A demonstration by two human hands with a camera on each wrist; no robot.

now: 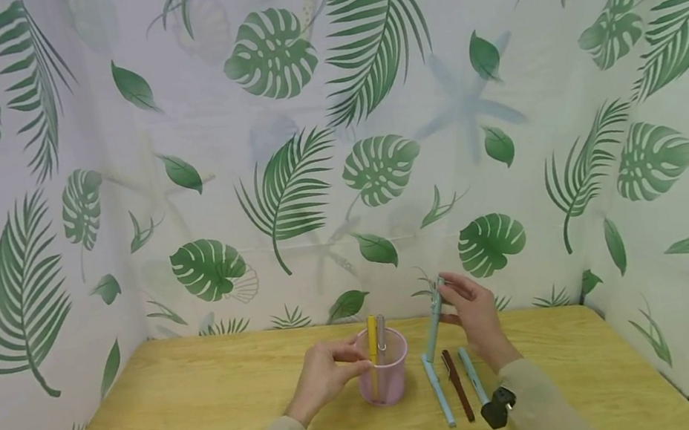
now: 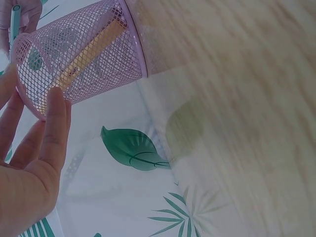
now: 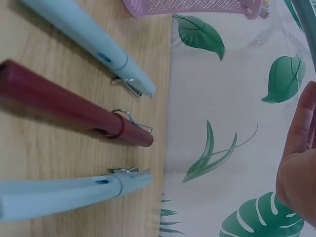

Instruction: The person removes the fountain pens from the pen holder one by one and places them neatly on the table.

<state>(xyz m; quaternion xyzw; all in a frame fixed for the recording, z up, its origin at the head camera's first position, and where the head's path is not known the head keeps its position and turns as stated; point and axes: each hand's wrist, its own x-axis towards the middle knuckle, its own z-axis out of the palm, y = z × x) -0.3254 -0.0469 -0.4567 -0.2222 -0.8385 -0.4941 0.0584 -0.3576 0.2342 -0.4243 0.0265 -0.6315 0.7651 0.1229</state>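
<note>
My left hand (image 1: 328,374) holds the pink mesh pen cup (image 1: 394,380) at the left of its rim, thumb and fingers to either side. In the cup stand a yellow pen (image 1: 373,338) and a greyish pen (image 1: 381,333). Above the table, my right hand (image 1: 477,314) pinches a pale green pen (image 1: 434,327) near its upper end. That pen slants, its lower end close to a light blue pen (image 1: 439,392) on the table. Beside this lie a dark red pen (image 3: 69,103) and another light blue pen (image 3: 69,195).
The wooden table (image 1: 214,416) reaches back to a white curtain (image 1: 321,279) printed with green leaves. More of this cloth hangs at both sides. A black wrist device (image 1: 498,407) is worn at my right sleeve.
</note>
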